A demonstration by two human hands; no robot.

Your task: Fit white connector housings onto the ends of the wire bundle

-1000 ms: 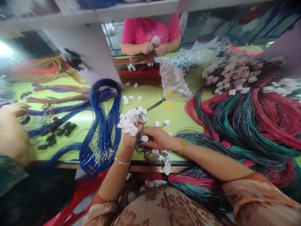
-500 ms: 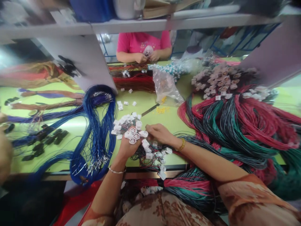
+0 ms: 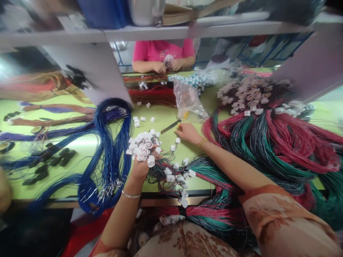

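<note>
My left hand is closed around a bunch of wired white plug connectors, their faces pointing up. Wires from the bunch trail to the right, below the hand. My right hand is over the small yellow pieces, its fingertips pinched together low over the table. A speck of yellow shows at those fingertips; whether it is gripped is hidden. Just left of them lies a thin dark blade-like tool. Two wired white connectors rest between my hands.
Blue wire bundles lie to the left, with black connectors beyond. Red, green and black wire coils fill the right side. A clear plastic bag sits ahead. Across the table a person in pink works under the shelf.
My right hand has moved away from the bunch, forward and right to the yellow pieces. My left hand has tilted the connector bunch, and two wired connectors now lie beside it.
</note>
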